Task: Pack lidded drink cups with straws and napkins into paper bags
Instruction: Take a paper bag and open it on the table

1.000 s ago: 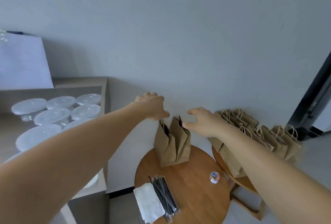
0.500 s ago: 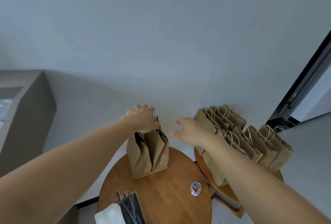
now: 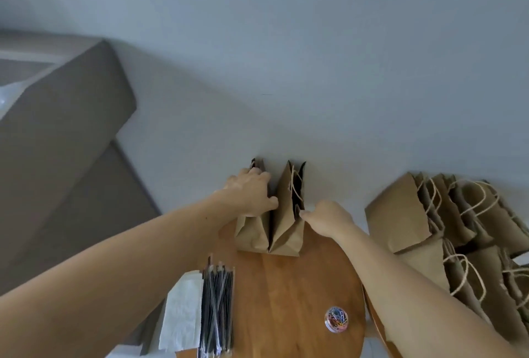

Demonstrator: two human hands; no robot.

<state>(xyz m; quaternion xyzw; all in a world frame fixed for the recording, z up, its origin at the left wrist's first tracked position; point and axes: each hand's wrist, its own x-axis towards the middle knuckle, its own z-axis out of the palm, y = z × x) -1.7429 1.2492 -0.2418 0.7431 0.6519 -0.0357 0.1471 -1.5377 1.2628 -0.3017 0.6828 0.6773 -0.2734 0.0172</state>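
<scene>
Brown paper under both hands. Left grip (image 3: pixel 252 194) is over the top of the left bag (image 3: pixel 249 236), fingers curled on its rim, thumb in the gap next to the right bag (image 3: pixel 284 214). Right grip (image 3: pixel 326 218) is narrow, fingers curled, one tip touching the right bag's outer edge; can't tell if it pinches. Both bags stand upright, mouths open, side by side and touching, at the far edge of the round wooden tabletop (image 3: pixel 286 294), hard against the pale grey wall (image 3: pixel 286 71).

Near left edge: black straws (image 3: pixel 216 309) in a bundle, white napkins (image 3: pixel 183 314) just beside them and hanging past the rim. Near right: small clear jar of coloured paper clips (image 3: pixel 336 319), well apart from the bags. Bare wood between jar, straws and bags.

Right of the tabletop: pile of spare bags (image 3: pixel 400 220) with twine handles, leaning on the wall. Left: grey-brown counter block (image 3: pixel 63 157) close to the tabletop.
</scene>
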